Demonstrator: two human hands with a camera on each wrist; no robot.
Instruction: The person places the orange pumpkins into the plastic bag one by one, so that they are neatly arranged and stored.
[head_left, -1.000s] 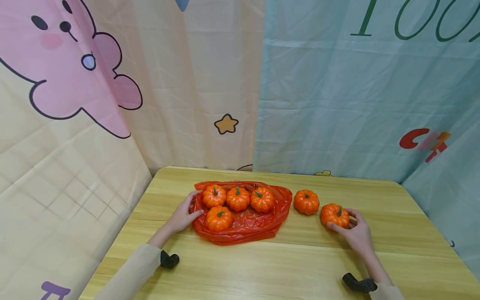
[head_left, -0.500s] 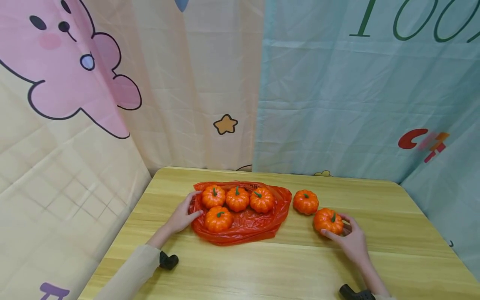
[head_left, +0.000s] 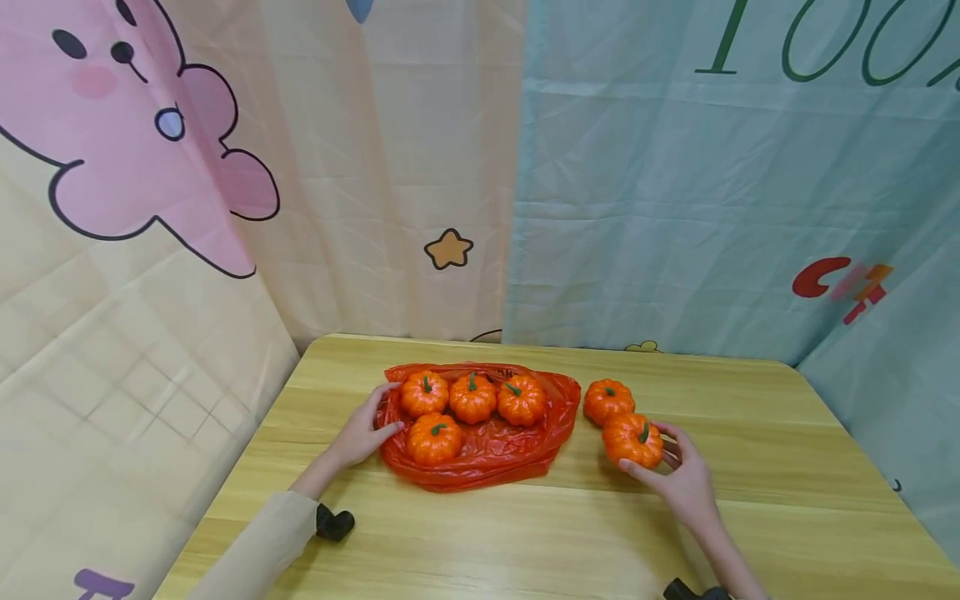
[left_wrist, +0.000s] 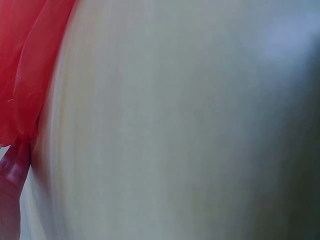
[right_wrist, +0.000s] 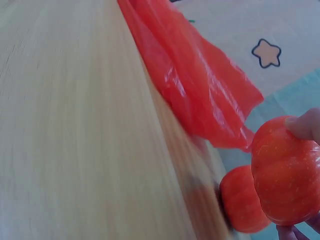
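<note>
My right hand [head_left: 685,482] grips a small orange pumpkin [head_left: 632,441] with a green stem, thumb on its near side and fingers behind it. In the right wrist view, this held pumpkin [right_wrist: 285,172] hangs in front of another pumpkin [right_wrist: 242,200]. That second pumpkin [head_left: 608,401] rests on the table just right of the red plastic bag [head_left: 498,454]. Several more pumpkins, such as a near one [head_left: 435,439], sit in the spread bag. My left hand [head_left: 363,429] holds the bag's left edge between thumb and fingers; in the left wrist view its fingertips meet the red film [left_wrist: 30,75].
Everything stands on a light wooden table [head_left: 480,533]. Behind its far edge hang printed curtains, one beige [head_left: 375,250] and one pale blue-green [head_left: 660,208]. A black wrist device [head_left: 333,522] sits at the left cuff.
My right hand has carried its pumpkin leftward, from the right of the loose pumpkin to close in front of it. The left hand stays at the bag's edge.
</note>
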